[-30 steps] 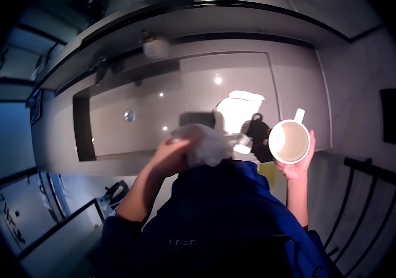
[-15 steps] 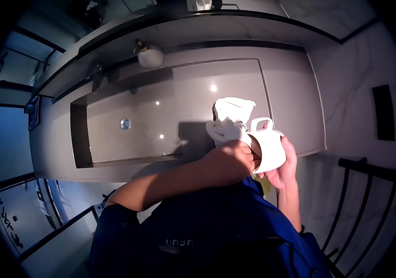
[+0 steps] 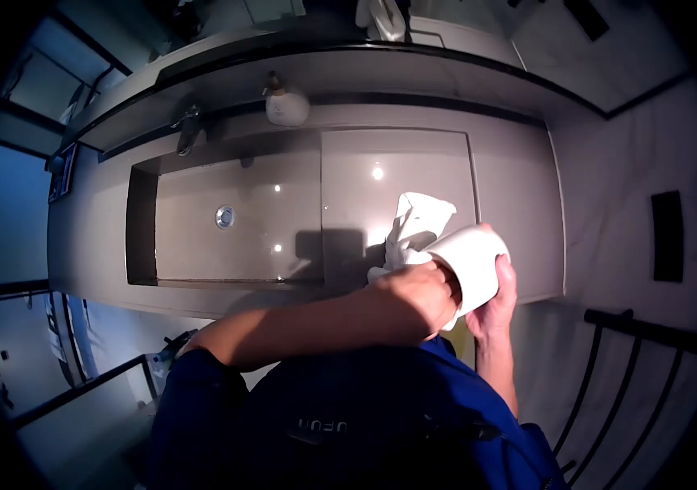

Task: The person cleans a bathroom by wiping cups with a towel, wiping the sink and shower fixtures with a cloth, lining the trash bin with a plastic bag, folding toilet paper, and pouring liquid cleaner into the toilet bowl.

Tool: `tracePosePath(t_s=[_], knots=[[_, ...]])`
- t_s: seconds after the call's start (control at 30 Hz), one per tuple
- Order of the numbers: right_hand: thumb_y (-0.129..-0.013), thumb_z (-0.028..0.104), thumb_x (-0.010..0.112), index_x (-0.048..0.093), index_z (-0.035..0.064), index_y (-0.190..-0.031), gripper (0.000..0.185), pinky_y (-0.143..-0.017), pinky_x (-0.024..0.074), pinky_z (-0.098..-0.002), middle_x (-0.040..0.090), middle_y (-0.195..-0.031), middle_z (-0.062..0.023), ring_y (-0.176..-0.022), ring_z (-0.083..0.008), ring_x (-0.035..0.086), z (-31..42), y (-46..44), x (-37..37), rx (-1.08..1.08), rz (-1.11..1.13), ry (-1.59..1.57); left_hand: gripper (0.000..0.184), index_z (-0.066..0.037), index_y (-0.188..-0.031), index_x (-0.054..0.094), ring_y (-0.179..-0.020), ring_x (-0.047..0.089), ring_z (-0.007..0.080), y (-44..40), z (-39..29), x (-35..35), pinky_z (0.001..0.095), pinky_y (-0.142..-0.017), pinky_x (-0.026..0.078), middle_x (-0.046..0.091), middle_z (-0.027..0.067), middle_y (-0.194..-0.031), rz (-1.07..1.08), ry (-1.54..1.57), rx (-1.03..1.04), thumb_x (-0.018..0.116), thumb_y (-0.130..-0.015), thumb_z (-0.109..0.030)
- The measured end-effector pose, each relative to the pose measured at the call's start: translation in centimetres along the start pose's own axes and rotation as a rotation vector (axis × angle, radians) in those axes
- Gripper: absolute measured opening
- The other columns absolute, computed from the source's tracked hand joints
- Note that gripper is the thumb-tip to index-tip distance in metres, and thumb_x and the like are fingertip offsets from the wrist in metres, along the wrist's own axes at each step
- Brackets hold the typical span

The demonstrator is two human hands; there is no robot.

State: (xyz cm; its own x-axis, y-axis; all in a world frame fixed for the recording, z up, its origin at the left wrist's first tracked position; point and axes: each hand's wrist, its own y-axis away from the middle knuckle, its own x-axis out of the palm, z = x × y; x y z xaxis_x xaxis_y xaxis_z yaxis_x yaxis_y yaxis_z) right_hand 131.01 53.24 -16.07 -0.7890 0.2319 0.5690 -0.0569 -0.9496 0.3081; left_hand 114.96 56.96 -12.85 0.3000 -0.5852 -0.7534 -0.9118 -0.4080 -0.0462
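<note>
A white mug lies tilted in my right hand, whose fingers wrap its far side and base. My left hand reaches to the mug's mouth, its fingertips hidden inside the rim. Bunched in that hand is a white cloth, with a loose end sticking up beyond the knuckles and another part hanging below the mug. The mug's handle is out of sight.
Below my hands is the counter, with a rectangular sink and its drain to the left. A soap dispenser and a faucet stand along the back. Dark rails are at right.
The mug has turned in my right hand, so its handle no longer shows. The cloth's loose end has shifted and changed shape. The whole view has moved slightly.
</note>
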Motion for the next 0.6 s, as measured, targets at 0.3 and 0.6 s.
tracePosePath(t_s=[0.3,0.6], knots=[[-0.071,0.035,0.066,0.032,-0.0013,-0.133,0.080,-0.096,0.0364,-0.0355,0.044,-0.123,-0.0147,-0.115,-0.0246,0.044,0.8,-0.5,0.4,-0.413,-0.036,0.558,0.033,-0.001,-0.106,0.055,-0.091,0.058,0.0223,6.6,3.9,-0.1,0.0366,-0.081,0.047,0.059,0.0129,-0.102,-0.541,1.183,-0.251,0.045,-0.091,-0.028],[-0.060,0.026,0.073,0.039,0.0071,-0.127,0.077,-0.091,0.0385,-0.0476,0.039,-0.124,-0.0266,-0.113,-0.0366,0.043,0.4,-0.5,1.6,-1.017,0.362,0.999,0.042,0.002,-0.115,0.052,-0.098,0.057,0.0180,-0.5,4.9,-2.8,0.0289,-0.080,0.047,0.057,0.0152,-0.111,-0.128,1.200,-0.360,0.042,-0.093,-0.032]])
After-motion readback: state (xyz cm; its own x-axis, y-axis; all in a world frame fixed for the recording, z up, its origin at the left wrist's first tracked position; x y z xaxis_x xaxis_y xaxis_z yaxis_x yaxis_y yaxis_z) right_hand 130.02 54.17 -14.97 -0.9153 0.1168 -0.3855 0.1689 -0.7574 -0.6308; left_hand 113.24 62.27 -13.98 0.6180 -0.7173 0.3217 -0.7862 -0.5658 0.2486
